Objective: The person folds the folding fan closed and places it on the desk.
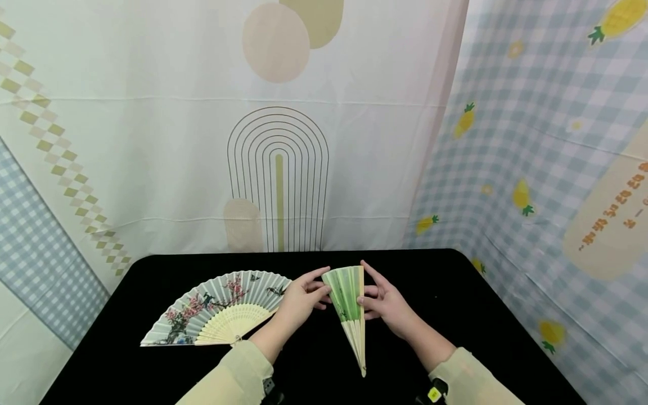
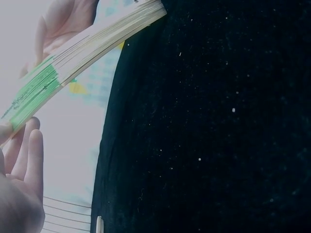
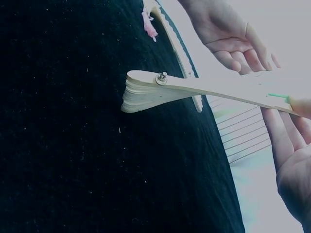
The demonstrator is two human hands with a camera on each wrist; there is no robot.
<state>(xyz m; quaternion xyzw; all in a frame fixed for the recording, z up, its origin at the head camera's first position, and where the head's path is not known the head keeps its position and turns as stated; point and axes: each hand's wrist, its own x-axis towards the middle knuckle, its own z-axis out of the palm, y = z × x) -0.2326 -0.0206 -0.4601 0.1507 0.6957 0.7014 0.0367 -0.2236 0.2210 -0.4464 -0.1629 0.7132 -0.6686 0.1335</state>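
Facing me, white curtain (image 1: 167,146); below it, black table (image 1: 471,315). To my left on table, white fan (image 1: 217,315), spread wide, blossom-printed. Right of it, green fan (image 1: 349,298), partly spread, pivot end toward me. My left hand (image 1: 302,295) pinches its left edge, thumb in front; my right hand (image 1: 387,302) pinches right edge. Pink tassel (image 3: 150,25) beside white fan's base. Metal rivet (image 3: 162,78) at green fan's pivot.
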